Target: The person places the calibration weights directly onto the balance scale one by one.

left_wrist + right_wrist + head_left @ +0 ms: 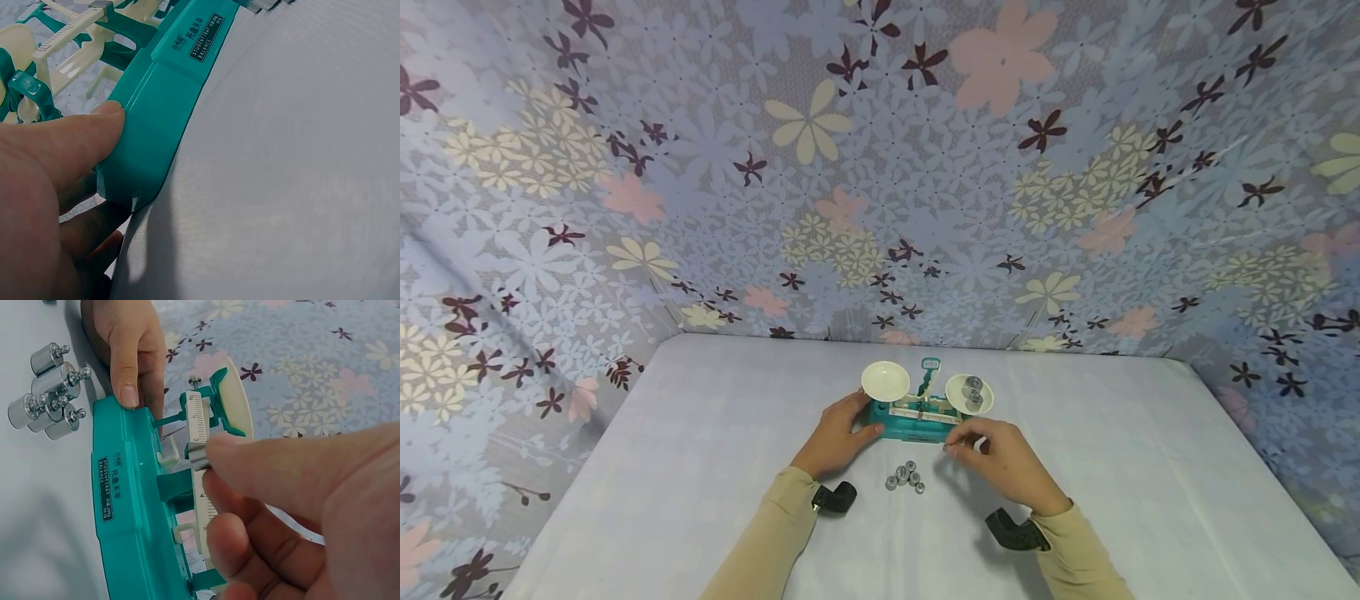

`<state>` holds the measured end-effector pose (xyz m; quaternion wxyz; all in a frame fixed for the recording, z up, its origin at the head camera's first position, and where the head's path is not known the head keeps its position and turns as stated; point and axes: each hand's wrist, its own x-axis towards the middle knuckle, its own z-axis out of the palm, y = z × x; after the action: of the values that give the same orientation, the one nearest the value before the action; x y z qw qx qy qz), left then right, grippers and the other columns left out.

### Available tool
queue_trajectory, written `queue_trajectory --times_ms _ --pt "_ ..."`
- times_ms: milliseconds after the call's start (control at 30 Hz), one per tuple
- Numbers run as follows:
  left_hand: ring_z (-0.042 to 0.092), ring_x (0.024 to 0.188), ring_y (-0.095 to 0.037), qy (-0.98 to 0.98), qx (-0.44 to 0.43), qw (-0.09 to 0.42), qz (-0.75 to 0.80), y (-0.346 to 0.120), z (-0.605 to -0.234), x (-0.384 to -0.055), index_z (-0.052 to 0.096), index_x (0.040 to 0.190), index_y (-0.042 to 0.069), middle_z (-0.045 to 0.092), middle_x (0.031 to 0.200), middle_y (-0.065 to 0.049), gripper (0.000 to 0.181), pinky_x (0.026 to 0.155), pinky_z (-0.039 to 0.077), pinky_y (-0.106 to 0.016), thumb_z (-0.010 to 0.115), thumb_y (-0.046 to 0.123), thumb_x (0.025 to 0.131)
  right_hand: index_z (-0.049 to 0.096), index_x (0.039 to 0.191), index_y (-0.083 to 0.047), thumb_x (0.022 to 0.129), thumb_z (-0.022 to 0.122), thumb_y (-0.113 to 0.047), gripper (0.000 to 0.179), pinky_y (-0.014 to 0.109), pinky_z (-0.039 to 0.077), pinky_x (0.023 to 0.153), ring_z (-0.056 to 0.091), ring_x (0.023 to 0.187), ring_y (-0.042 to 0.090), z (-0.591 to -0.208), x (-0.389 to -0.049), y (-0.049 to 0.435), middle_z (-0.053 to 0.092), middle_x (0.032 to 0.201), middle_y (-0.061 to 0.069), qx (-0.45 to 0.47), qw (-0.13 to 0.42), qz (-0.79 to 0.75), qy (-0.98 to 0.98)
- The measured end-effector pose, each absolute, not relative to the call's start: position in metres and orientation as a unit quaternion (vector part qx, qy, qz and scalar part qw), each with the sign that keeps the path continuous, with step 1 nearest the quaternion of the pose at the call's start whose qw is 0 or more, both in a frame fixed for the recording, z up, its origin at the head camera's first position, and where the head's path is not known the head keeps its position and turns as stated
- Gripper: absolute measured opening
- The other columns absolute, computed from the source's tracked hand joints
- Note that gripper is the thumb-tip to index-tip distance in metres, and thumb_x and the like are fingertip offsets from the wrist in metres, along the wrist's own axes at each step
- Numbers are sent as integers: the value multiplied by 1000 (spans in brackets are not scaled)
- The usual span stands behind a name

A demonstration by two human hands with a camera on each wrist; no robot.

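Observation:
A teal balance scale stands mid-table with a cream beam. Its left pan is empty, while the right pan holds two metal weights. My left hand grips the left end of the base, with the thumb pressed on the front face. Just in front of the base's right part, my right hand pinches a small grey metal piece between thumb and fingers. In the right wrist view that piece lies over the beam, and I cannot tell whether it touches it.
Several loose metal weights stand in a cluster on the white table between my forearms, and show again in the right wrist view. Flowered cloth walls close off the back and both sides.

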<state>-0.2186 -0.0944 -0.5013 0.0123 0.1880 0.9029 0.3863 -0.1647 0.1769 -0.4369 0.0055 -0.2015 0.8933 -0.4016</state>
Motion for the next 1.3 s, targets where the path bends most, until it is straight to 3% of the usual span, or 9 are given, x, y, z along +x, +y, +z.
queue_trajectory --times_ms 300,433,800,1300 --pt "30 135 -22 904 189 12 384 -94 -502 -219 35 142 7 36 146 -9 65 111 24 -42 56 40 91 68 90 -23 83 69 -25 7 24 45 61 52 69 9 -436 -164 177 64 90 -14 -179 -52 -418 889" --pt "30 135 -22 904 191 11 382 -94 -502 -219 35 142 7 35 146 -9 65 111 23 -43 56 40 91 67 92 -24 84 69 -25 9 25 45 64 53 73 9 -435 -163 177 62 85 -13 -170 -86 -423 886" --pt "31 135 -23 904 194 6 381 -95 -501 -218 36 142 7 36 145 -10 65 111 23 -45 56 41 91 68 92 -20 83 70 -17 10 23 43 57 51 70 8 -436 -166 177 59 79 -12 -168 -178 -413 877" --pt "31 134 -24 906 197 2 376 -94 -499 -217 37 141 6 37 145 -10 63 111 24 -43 56 39 91 69 91 -18 83 70 -16 9 21 41 55 51 71 7 -437 -171 177 63 83 -12 -162 -229 -411 867"
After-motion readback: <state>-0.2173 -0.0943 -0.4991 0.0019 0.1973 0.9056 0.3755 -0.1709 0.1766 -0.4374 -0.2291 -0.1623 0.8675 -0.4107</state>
